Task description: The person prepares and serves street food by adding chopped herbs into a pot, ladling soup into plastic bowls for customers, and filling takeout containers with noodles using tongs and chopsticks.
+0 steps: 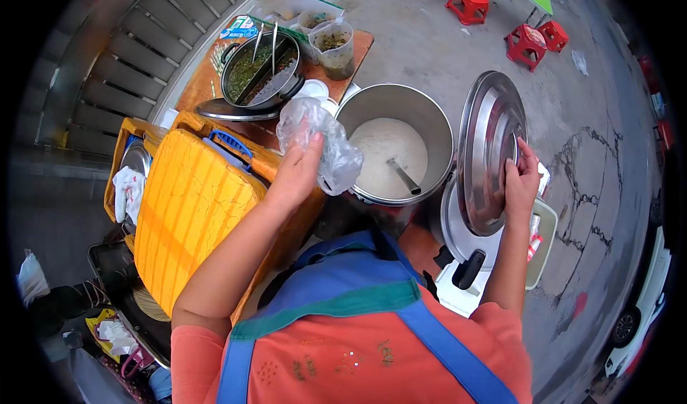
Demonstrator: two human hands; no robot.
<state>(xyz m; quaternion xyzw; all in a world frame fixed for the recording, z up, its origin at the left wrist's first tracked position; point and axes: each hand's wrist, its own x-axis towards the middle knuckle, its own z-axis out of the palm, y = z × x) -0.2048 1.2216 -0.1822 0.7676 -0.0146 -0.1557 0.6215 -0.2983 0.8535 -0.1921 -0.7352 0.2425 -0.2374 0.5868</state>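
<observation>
My left hand (303, 164) is closed on a crumpled clear plastic bag (335, 157), just left of the big steel pot. Part of the fingers shows through the bag. My right hand (522, 182) grips the handle of a round steel pot lid (486, 153), which is tilted on edge to the right of the pot. The tall steel pot (442, 125) stands uncovered between my hands. Inside is a whitish, porridge-like liquid (383, 139), with the metal handle of a ladle (404, 177) sticking out.
A divided pot (236, 93) of greens and chopped food sits on a wooden table with tubs (336, 53). A yellow insulated box (189, 214) is at left. Below the lid are another steel vessel (458, 225) and a pale bin (547, 239). Red stools (469, 5) stand beyond.
</observation>
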